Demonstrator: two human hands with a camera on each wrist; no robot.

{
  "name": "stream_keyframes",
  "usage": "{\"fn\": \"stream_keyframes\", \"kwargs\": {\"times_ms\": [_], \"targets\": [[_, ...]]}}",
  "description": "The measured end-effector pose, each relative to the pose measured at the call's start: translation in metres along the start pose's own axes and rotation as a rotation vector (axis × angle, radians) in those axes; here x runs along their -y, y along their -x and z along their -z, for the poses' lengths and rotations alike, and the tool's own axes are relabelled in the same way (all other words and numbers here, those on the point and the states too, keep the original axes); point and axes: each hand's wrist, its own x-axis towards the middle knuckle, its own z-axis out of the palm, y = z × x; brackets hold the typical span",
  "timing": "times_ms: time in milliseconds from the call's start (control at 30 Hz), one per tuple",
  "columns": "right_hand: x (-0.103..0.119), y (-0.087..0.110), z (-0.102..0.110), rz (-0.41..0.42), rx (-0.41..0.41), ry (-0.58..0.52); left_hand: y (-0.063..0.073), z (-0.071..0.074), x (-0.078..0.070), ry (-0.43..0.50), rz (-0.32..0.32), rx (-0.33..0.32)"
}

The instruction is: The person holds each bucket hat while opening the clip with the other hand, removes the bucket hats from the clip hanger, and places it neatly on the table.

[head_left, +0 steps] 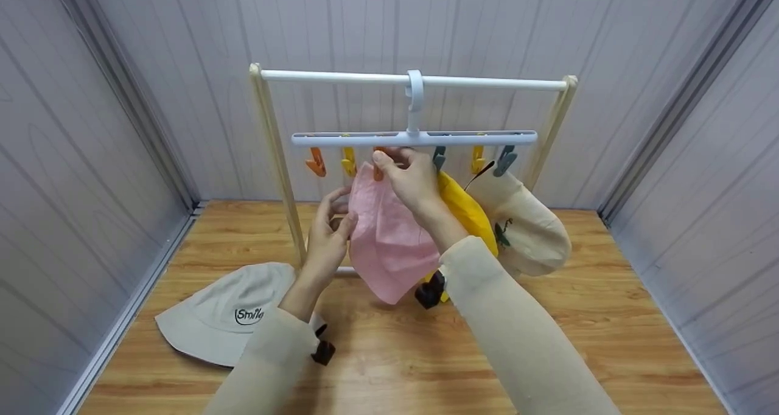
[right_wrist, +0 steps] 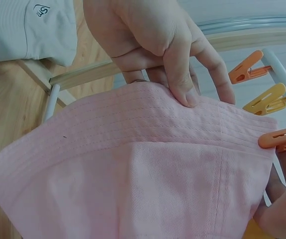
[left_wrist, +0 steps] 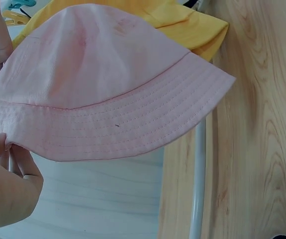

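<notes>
A pink bucket hat (head_left: 395, 238) hangs sideways under the white hanger (head_left: 365, 139). My left hand (head_left: 329, 232) pinches its brim, thumb in front and fingers behind, as the left wrist view also shows. At the hat's upper edge my right hand (head_left: 414, 181) holds an orange clothespin (right_wrist: 278, 139) between thumb and fingers. The pin overlaps the brim's end in the right wrist view. Just right of the pink hat, a yellow hat (head_left: 465, 211) hangs partly hidden behind my right hand and wrist.
A cream hat (head_left: 532, 223) hangs from a grey clip (head_left: 505, 160) at the right. Orange (head_left: 316, 162) and yellow clips (head_left: 349, 161) dangle at the left. The hanger hooks over a rack's white rail (head_left: 341, 76). A pale "Smile" hat (head_left: 213, 317) lies on the wooden surface, front left.
</notes>
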Motion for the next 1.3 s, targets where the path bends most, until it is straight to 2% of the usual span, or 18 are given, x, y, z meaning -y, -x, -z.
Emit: {"fn": "stream_keyframes", "kwargs": {"times_ms": [300, 733, 1300], "targets": [[0.001, 0.0007, -0.0005, 0.009, -0.021, 0.005, 0.002, 0.0001, -0.0018, -0.019, 0.01, -0.001], [0.0018, -0.0012, -0.0008, -0.019, -0.05, -0.035, 0.0035, -0.002, -0.0006, -0.031, -0.013, -0.01], [-0.0003, -0.0029, -0.0014, -0.038, -0.047, -0.057, 0.0055, -0.0001, 0.0002, -0.045, -0.004, -0.011]]}}
